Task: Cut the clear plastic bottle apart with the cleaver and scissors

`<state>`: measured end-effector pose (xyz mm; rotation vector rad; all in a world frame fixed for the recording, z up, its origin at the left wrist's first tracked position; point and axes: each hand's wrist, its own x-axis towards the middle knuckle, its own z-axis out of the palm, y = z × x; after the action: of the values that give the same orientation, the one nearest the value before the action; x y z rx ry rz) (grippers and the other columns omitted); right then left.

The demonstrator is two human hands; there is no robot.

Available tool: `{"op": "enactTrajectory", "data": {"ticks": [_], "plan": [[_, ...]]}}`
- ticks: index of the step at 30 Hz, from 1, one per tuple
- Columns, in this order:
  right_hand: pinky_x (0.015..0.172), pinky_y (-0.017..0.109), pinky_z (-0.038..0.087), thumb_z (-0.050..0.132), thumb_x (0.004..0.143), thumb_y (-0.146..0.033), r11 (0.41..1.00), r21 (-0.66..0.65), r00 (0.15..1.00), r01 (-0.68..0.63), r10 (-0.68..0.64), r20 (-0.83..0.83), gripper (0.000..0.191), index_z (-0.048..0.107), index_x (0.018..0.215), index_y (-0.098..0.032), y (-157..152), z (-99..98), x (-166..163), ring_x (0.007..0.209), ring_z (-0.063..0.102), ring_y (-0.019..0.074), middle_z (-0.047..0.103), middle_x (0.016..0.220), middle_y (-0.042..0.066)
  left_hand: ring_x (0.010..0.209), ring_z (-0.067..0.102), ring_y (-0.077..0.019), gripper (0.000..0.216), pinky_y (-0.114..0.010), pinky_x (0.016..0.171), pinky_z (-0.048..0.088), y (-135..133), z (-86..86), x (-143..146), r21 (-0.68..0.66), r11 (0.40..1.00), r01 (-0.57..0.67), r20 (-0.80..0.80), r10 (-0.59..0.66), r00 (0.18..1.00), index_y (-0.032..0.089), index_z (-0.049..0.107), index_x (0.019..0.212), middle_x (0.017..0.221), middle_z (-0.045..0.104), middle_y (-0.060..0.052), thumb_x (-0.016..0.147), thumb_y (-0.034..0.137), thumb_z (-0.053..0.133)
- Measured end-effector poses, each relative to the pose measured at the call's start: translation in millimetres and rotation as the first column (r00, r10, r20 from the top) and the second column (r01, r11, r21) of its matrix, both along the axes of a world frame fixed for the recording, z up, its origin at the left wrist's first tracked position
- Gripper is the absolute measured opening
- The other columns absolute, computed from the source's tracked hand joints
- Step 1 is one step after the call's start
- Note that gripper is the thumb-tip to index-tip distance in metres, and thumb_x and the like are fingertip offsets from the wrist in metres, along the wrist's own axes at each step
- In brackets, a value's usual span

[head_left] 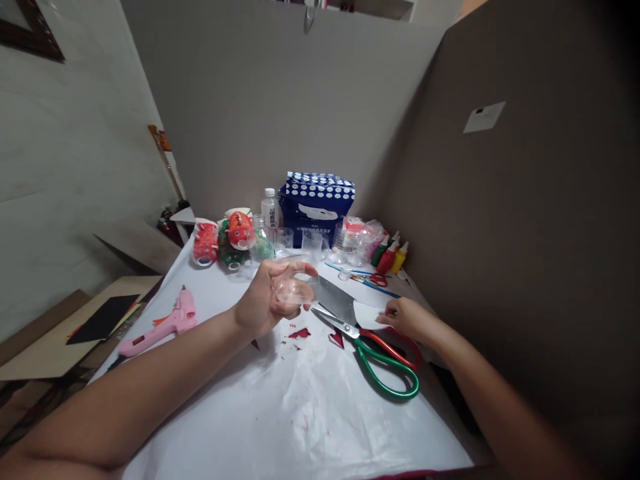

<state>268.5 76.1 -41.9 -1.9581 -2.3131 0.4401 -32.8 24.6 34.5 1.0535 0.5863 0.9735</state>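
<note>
Here, clear plastic [296, 291] in left hand [264, 300].

single head-worn view: looks forward and down from above the near side of the desk [300, 427]; left hand [266, 300] and right hand [409, 319] near, grey partition [290, 100] beyond.

A grey partition [280, 100] stands behind the white-covered surface [300, 427] and meets a shadowed panel [510, 220] on the right, which bears a white label [484, 118]. At left, a pale wall [70, 147] carries a dark brown frame [47, 33], perhaps a window's, cut off.
</note>
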Motion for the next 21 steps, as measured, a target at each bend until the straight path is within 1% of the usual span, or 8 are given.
{"op": "enactTrajectory", "data": {"ticks": [3,6,8,10,12,16,19,21], "plan": [[0.049,0.024,0.030,0.061,0.079,-0.030,1.000,0.000,1.000,0.020,-0.020,0.013,0.021,0.066,0.064,-0.016,2,-6.3,-4,0.054,0.056,0.0136,0.067,0.063,0.004,0.032,0.018,-0.0005,0.047,-0.018,0.039,0.008,0,-1.0,0,-0.004,1.000,0.010,0.002,-0.010,1.000,0.014,0.050,0.098,0.058,0.062,-0.005,0.071,0.051,0.044],[0.050,0.024,0.031,0.057,0.082,-0.029,0.990,0.102,0.994,0.101,-0.105,0.036,0.019,0.066,0.070,-0.016,9,3.6,1,0.059,0.058,0.0155,0.068,0.068,0.007,0.032,0.019,-0.0004,0.047,-0.017,0.039,0.010,0,-2.2,-1,-0.005,1.000,0.025,0.019,-0.025,1.000,0.013,0.049,0.100,0.060,0.063,-0.006,0.070,0.050,0.044],[0.054,0.025,0.033,0.049,0.087,-0.029,0.954,0.224,0.976,0.200,-0.214,0.043,0.021,0.066,0.085,-0.016,15,17.7,11,0.067,0.061,0.0184,0.068,0.078,0.010,0.033,0.019,-0.0001,0.047,-0.017,0.039,0.011,1,-3.3,-1,-0.008,0.999,0.039,0.038,-0.039,0.999,0.013,0.049,0.101,0.061,0.064,-0.007,0.071,0.049,0.043],[0.057,0.027,0.033,0.042,0.090,-0.031,0.895,0.338,0.945,0.292,-0.324,0.040,0.026,0.062,0.099,-0.016,21,32.1,22,0.073,0.062,0.0220,0.068,0.085,0.013,0.033,0.018,0.0002,0.047,-0.016,0.039,0.012,1,-4.5,-2,-0.009,0.998,0.066,0.059,-0.065,0.996,0.013,0.049,0.103,0.063,0.064,-0.007,0.070,0.048,0.043],[0.057,0.029,0.032,0.046,0.088,-0.032,0.855,0.393,0.923,0.339,-0.383,0.036,0.024,0.061,0.099,-0.017,25,41.7,30,0.073,0.062,0.0251,0.067,0.084,0.014,0.033,0.018,0.0001,0.048,-0.016,0.038,0.013,2,-5.5,-1,-0.016,0.996,0.087,0.072,-0.086,0.994,0.014,0.048,0.105,0.063,0.064,-0.007,0.070,0.047,0.042],[0.054,0.029,0.033,0.058,0.077,-0.032,0.854,0.396,0.935,0.337,-0.354,-0.030,0.019,0.061,0.088,-0.017,24,45.2,32,0.063,0.058,0.0243,0.063,0.070,0.010,0.033,0.018,-0.0004,0.054,-0.015,0.038,0.014,1,-5.5,0,-0.034,0.992,0.119,0.075,-0.116,0.990,0.012,0.045,0.114,0.064,0.064,-0.007,0.071,0.045,0.041],[0.055,0.028,0.037,0.048,0.082,-0.026,0.843,0.432,0.947,0.320,-0.290,-0.136,0.025,0.056,0.103,-0.016,11,50.9,21,0.062,0.055,0.0198,0.062,0.073,0.006,0.033,0.016,-0.0008,0.065,-0.015,0.037,0.012,1,-6.6,1,-0.043,0.986,0.160,0.067,-0.157,0.985,0.010,0.040,0.125,0.064,0.065,-0.008,0.072,0.046,0.041],[0.056,0.026,0.039,0.043,0.083,-0.022,0.846,0.446,0.949,0.293,-0.201,-0.243,0.029,0.051,0.110,-0.019,-6,61.3,8,0.059,0.052,0.0162,0.060,0.076,0.003,0.032,0.015,-0.0013,0.071,-0.016,0.036,0.011,2,-9.4,2,-0.047,0.985,0.164,0.057,-0.162,0.985,0.007,0.035,0.132,0.063,0.066,-0.009,0.074,0.048,0.040]]}}
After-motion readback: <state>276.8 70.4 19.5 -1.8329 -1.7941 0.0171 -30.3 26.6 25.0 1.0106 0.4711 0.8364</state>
